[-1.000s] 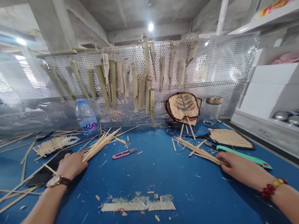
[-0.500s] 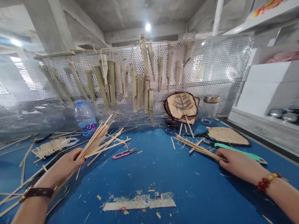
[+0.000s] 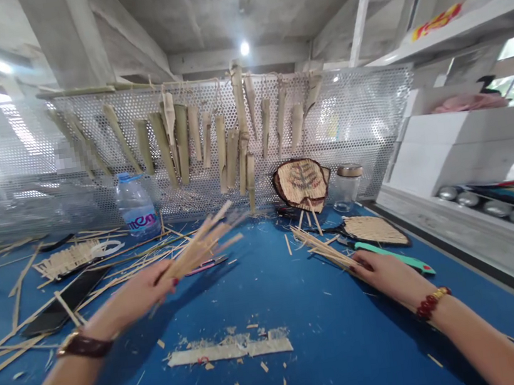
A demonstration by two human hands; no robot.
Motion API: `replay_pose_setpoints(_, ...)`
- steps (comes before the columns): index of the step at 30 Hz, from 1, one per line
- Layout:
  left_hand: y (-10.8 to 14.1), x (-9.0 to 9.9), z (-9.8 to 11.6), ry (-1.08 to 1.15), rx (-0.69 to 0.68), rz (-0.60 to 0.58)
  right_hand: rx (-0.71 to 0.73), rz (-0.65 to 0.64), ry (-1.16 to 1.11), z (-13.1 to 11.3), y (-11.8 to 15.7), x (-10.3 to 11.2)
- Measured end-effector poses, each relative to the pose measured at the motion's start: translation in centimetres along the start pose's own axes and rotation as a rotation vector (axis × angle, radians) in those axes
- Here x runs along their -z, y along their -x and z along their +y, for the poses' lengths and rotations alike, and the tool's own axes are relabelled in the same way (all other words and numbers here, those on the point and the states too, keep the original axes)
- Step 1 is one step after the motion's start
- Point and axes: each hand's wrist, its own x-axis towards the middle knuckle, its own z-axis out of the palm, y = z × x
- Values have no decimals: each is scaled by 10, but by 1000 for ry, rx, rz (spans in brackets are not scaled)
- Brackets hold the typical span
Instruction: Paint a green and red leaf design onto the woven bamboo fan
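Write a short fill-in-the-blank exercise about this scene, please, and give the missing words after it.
The left hand holds a bundle of bamboo strips above the ____ work surface.
The right hand touches a second bunch of strips, and its wrist wears a bracelet of ____ beads.
Behind the table, pieces of bamboo hang on a metal screen full of small ____.

Missing words: blue; red; holes.

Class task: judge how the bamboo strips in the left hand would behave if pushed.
The bamboo strips in the left hand are probably light and stiff, standing straight past the grip. Loosely bunched, they would likely splay apart.
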Motion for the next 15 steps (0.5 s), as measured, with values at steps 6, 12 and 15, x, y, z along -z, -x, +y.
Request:
replay_pose_setpoints(6, 0, -50, 46, -190, -204, -79, 68, 36, -29, 0, -2, 2)
replay_pose_setpoints(12, -13, -48, 8, -203, -144, -53, 65, 76, -177, -9, 9, 19)
replay_pose_setpoints(15, -30, -51, -17, -203, -164, -52, -61, -17, -513, -1, 9, 23)
